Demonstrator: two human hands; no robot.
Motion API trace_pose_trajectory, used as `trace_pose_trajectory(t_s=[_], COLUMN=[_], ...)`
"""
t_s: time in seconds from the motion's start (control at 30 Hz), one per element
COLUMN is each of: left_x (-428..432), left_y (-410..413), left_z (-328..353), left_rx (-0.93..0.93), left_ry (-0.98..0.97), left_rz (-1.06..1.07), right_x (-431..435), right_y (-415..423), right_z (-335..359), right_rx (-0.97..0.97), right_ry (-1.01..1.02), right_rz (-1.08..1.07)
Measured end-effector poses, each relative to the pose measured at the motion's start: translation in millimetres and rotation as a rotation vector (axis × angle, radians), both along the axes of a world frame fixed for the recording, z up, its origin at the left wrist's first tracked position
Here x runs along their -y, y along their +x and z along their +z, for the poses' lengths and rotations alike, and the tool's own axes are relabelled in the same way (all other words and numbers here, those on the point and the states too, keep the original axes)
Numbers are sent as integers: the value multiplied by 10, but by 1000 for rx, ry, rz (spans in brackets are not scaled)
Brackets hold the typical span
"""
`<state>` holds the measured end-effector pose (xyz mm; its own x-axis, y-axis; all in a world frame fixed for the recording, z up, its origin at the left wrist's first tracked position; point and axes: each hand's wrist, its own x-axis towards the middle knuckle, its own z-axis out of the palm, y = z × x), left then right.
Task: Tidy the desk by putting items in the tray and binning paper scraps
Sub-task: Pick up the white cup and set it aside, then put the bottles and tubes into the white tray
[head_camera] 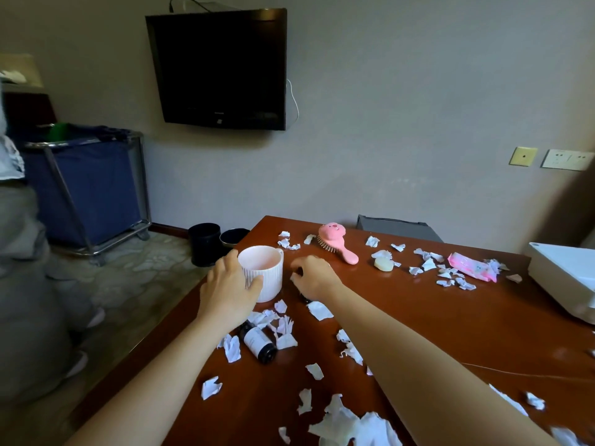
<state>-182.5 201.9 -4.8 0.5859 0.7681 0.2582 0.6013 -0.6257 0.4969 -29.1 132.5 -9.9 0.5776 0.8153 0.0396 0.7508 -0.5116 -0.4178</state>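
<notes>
- Head view: the left hand (pixel 230 289) is wrapping around the near side of a pale ribbed cup (pixel 262 272), fingers curled on its wall, gripping it; the cup is standing upright near the desk's (pixel 450 323) left edge.
- The right hand (pixel 314 278) is sitting just at 3 o'clock of the cup, fingers curled down over something small and dark on the desk; whether it is actually gripping it, I cannot tell.
- White paper scraps (pixel 318 310) are lying scattered across the desk, thickest at 6 o'clock of the hands and at 3 o'clock toward the far right.
- A dark bottle (pixel 259 344) is lying on its side at 6 o'clock of the cup, among scraps.
- A pink hairbrush (pixel 336 244) is lying at 1 o'clock of the right hand; a pale soap bar (pixel 383 263) sits just beyond it at 3 o'clock.
- A pink wipes packet (pixel 471 267) is resting further at 3 o'clock, beside a white tray (pixel 560 278) at the right edge.
- Two dark bins (pixel 204 243) are standing on the floor at 11 o'clock of the cup.
</notes>
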Motion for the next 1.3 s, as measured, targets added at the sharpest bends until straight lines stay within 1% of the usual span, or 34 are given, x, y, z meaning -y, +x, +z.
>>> trace_pose_trajectory(t_s=[0.07, 0.2, 0.3, 0.37, 0.57, 0.67, 0.8, 1.07, 1.17, 1.3], left_x=[49, 112, 131, 153, 130, 125, 173, 269, 344, 492], left_y=[-130, -308, -349, -341, -247, -188, -160, -40, 4, 43], left_z=[-44, -77, -82, -85, -100, -155, -156, -72, -6, 127], left_rx=[-88, -307, -413, -428, -407, -344, -262, -215, -218, -146], left_ry=[45, 135, 114, 67, -64, -165, -208, -317, -308, -301], left_rz=[1, -49, -97, -129, -154, -190, -194, -103, -124, -195], right_x=[59, 150, 247, 335, 514, 534, 553, 747, 895, 1156], right_y=[-24, -62, -106, -128, -190, -214, -219, -172, -137, -79], right_z=[-40, -105, -73, -33, 13, 10, 6, 184, 290, 450], right_rx=[32, 47, 74, 107, 193, 186, 175, 58, -12, -66], right_ry=[-60, -40, -68, -104, -179, -188, -208, -122, -38, 27], right_rz=[3, -24, -25, -27, -32, -34, -52, -56, -48, -44])
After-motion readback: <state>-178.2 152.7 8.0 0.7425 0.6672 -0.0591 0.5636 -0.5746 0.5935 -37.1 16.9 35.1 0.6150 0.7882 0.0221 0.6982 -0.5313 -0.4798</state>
